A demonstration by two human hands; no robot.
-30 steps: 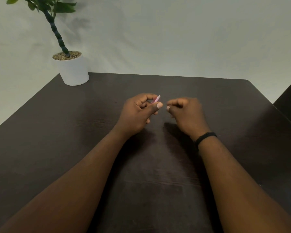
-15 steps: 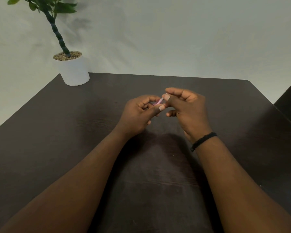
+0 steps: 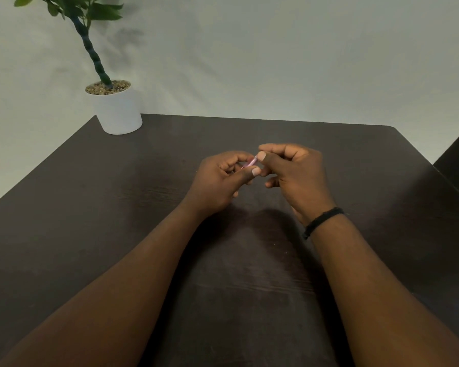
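A smooth white round pot holding gravel and a twisted green stem stands on the dark wood-grain desk. Above mid-desk, the left hand pinches a thin pink stick, and the right hand has its fingers clamped on the stick's far tip.

The right hand now meets the pink stick. Its thumb and forefinger pinch the stick's far tip, which 1 second ago pokes out bare above the left hand. At that moment the right hand sits lower, to the right of the stick and clear of it, with its thumb tip level with the stick's near end. By 0.5 seconds ago it is already up at the tip with its fingers spread looser. Now those fingers curl in tighter behind the stick, and the gap between the 2 hands is closed.
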